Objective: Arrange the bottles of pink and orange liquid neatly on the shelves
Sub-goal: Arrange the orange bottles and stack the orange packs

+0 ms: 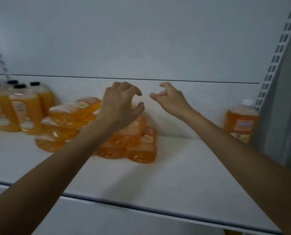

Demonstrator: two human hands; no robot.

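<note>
Head view: white metal shelf (175, 175) against white back panel (141, 39). Left hand (120, 107) and right hand (170, 99) curled, empty, above toppled orange-liquid plastic bottles (138, 143) mid-shelf; upright ones (22, 109) far left.

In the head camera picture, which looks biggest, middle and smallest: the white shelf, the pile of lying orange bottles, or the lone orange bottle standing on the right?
1. White shelf
2. Pile of lying orange bottles
3. Lone upright orange bottle with white cap, partly blurred
</note>
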